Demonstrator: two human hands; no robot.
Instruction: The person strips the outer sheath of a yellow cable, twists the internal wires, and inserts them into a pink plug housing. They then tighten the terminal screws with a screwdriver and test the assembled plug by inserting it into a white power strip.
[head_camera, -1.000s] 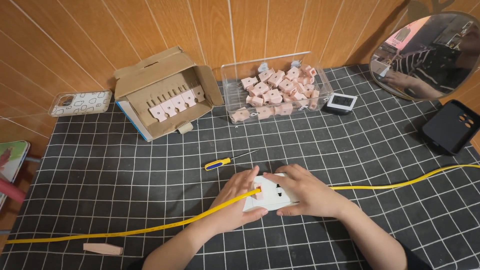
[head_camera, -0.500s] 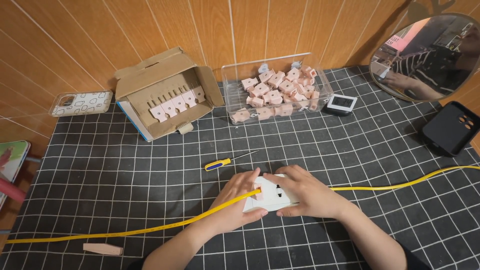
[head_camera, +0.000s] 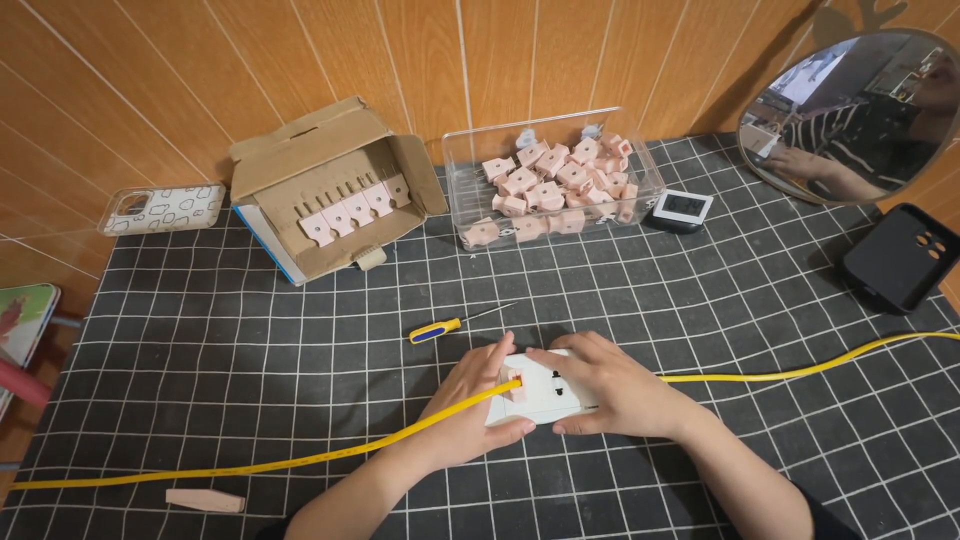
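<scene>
White socket plate (head_camera: 548, 400), rectangular, with dark slots, lying flat on black grid-patterned mat (head_camera: 250, 400) near the front edge, held between both hands. Left hand (head_camera: 468, 405) curled around the plate's left end, thumb beneath the front edge, fingers bent over the top beside a small pink clip (head_camera: 515, 385) sitting on the plate. Right hand (head_camera: 610, 385) laid over the plate's right half, fingers pressed down on its surface, thumb against the front edge. Yellow cable (head_camera: 300, 460) running across the mat from far left, passing over the left hand to the pink clip, continuing out from under the right hand to the right edge. Screwdriver (head_camera: 450, 325), yellow-and-blue handle, just behind the hands. Clear plastic tub (head_camera: 470, 190) of pink clips at the back. Open cardboard box (head_camera: 300, 165) with a row of pink clips, left of the tub. Small wooden wedge (head_camera: 205, 500) at front left. Round mirror (head_camera: 850, 110) at back right.
</scene>
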